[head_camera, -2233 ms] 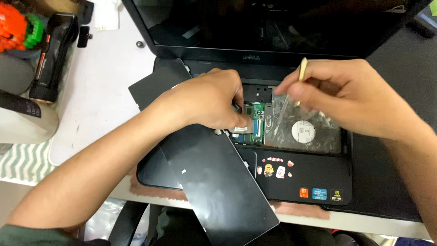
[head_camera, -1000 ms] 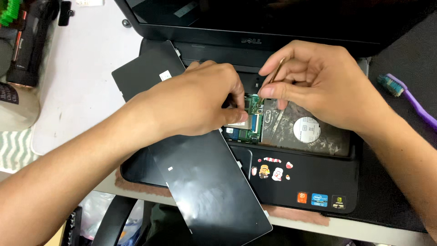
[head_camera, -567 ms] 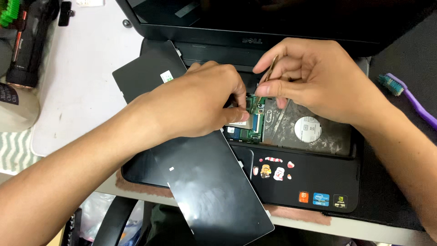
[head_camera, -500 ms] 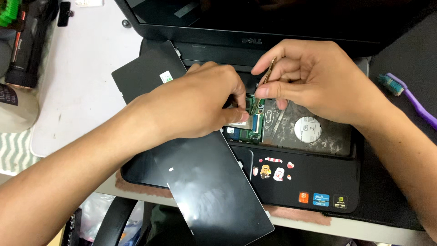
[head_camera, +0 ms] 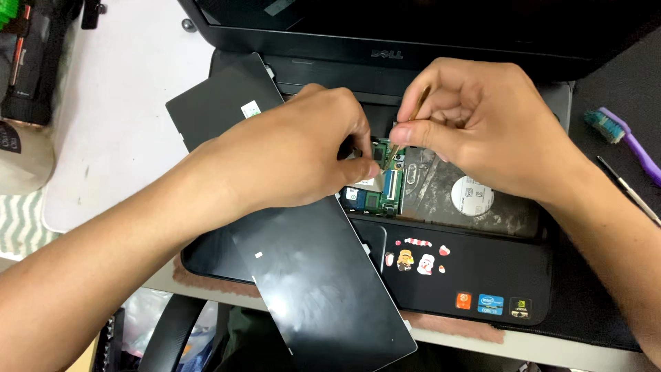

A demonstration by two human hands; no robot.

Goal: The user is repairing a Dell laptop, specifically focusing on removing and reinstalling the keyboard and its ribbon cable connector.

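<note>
Black laptop (head_camera: pixel 475 289): opened, centre frame.
Left hand (head_camera: pixel 303 155): my fingers pinch a part, steadying it.
Right hand (head_camera: pixel 482 124): fingers clamped on thin tool (head_camera: pixel 406 124).

Left hand (head_camera: pixel 303 155): bare, no glove, no ring, no watch in view.
Right hand (head_camera: pixel 482 131): bare, no glove, no ring on the fingers that show.
Left forearm (head_camera: pixel 117 255): uncovered from wrist to the frame edge, no sleeve, no band.
Right forearm (head_camera: pixel 606 234): uncovered as far as it shows, no sleeve.
Fingernails: short, unpainted where visible.
</note>
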